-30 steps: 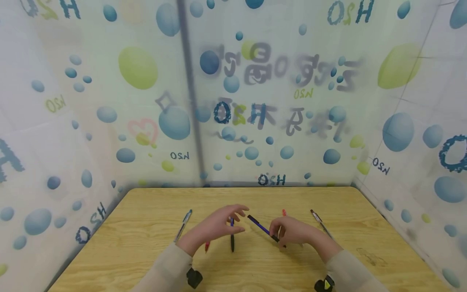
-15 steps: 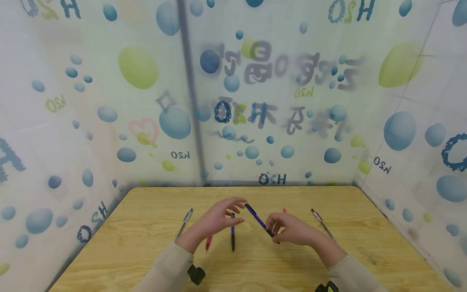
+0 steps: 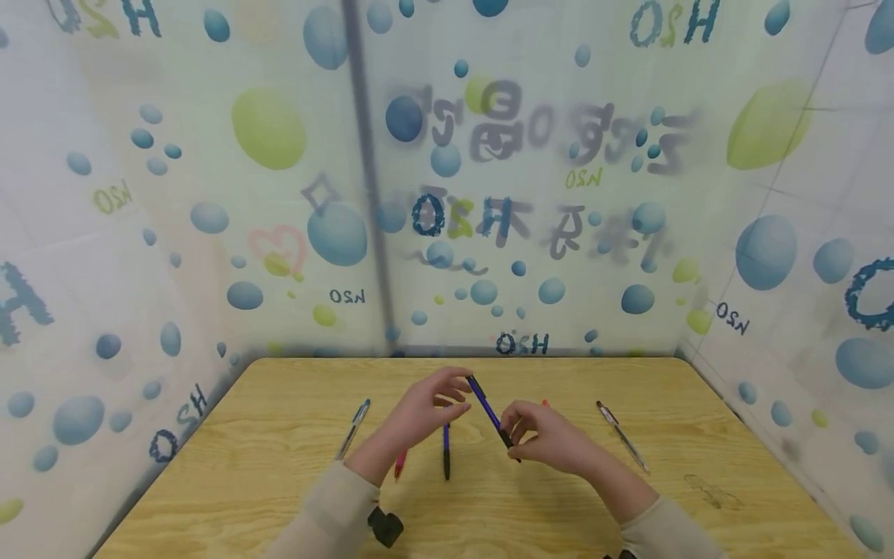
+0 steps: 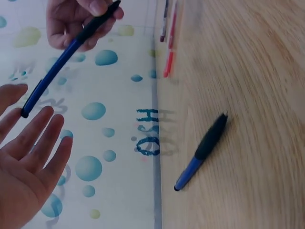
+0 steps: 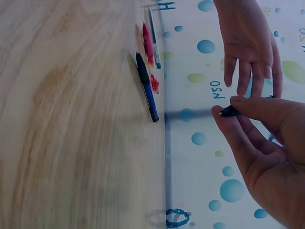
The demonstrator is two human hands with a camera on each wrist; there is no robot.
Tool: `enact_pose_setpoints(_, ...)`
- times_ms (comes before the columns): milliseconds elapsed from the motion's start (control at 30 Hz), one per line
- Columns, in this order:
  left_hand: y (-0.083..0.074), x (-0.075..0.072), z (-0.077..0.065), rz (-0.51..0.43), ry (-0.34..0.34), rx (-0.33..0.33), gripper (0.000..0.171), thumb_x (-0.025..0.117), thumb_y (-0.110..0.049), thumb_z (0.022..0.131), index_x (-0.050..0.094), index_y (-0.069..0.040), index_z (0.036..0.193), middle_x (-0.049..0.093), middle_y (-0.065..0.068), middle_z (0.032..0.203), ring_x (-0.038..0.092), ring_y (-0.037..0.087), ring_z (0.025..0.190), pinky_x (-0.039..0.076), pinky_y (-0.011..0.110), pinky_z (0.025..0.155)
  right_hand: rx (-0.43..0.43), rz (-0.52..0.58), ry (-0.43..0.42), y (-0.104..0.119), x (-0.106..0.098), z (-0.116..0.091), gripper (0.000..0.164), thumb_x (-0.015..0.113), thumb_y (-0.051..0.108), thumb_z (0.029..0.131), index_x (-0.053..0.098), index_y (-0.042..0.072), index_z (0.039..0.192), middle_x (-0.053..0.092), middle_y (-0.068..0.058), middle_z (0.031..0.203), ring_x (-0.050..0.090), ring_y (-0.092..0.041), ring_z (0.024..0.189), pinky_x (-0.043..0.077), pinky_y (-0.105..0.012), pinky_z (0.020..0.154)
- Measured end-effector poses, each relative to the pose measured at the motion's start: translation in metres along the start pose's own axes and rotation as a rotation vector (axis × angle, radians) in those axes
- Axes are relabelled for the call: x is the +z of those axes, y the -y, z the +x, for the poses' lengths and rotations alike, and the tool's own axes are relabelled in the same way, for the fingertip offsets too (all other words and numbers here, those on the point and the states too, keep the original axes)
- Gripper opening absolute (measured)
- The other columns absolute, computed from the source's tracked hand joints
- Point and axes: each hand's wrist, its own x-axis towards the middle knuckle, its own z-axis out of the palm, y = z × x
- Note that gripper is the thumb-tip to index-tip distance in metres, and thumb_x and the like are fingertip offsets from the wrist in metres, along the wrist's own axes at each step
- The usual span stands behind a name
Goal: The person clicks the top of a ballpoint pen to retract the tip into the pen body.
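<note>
My right hand (image 3: 548, 439) pinches a blue pen (image 3: 486, 402) by its black grip, near the tip. The pen is raised off the table and slants up to the left. My left hand (image 3: 426, 404) is held up with its fingers spread, the fingertips right at the pen's upper end. In the left wrist view, the pen (image 4: 55, 69) spans from the right hand (image 4: 78, 21) to the left hand's fingertips. A second blue pen with a black grip (image 3: 447, 454) lies on the table below the left hand, partly hidden by it.
The wooden table (image 3: 447, 520) also bears a clear pen with a blue end (image 3: 354, 428) at left, a red pen (image 3: 400, 464) behind the left wrist, a clear pen with a dark end (image 3: 621, 435) at right, and a mostly hidden red one (image 3: 546, 403). Printed curtains (image 3: 559, 310) stand around.
My right hand has lifted the blue pen off the table and moved slightly left and up, steepening it. The left hand has risen a little, its fingertips coming to the pen's upper end.
</note>
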Motion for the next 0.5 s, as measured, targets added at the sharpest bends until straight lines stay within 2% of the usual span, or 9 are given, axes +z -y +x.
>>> enact_pose_setpoints(267,-0.008,0.005,0.002,-0.141,-0.14,-0.091,0.03,0.067,-0.021,0.094,0.061,-0.014,0.123,0.072,0.002,0.102,0.067,0.017,0.094,0.053,0.044,0.084,-0.013,0.044,-0.052,0.004,0.013,0.003,0.027,0.071,-0.007,0.084,0.058,0.003,0.105,0.057,-0.01,0.101,0.061,-0.026,0.088,0.056,-0.031,0.07)
enact_pose_setpoints(367,-0.012,0.007,0.002,-0.169,-0.18,-0.103,0.03,0.068,-0.019,0.094,0.062,-0.015,0.122,0.072,0.002,0.099,0.067,0.017,0.091,0.053,0.044,0.084,-0.031,0.045,-0.082,0.004,0.017,0.004,0.027,0.072,-0.008,0.083,0.059,0.002,0.104,0.056,-0.01,0.099,0.061,-0.026,0.087,0.057,-0.031,0.07)
enact_pose_setpoints(500,-0.016,0.009,0.003,-0.177,-0.223,-0.085,0.03,0.069,-0.016,0.092,0.062,-0.016,0.121,0.071,0.001,0.093,0.066,0.017,0.088,0.054,0.042,0.081,-0.051,0.057,-0.121,0.004,0.022,0.006,0.027,0.073,-0.008,0.082,0.059,0.002,0.103,0.056,-0.01,0.098,0.062,-0.025,0.085,0.057,-0.031,0.068)
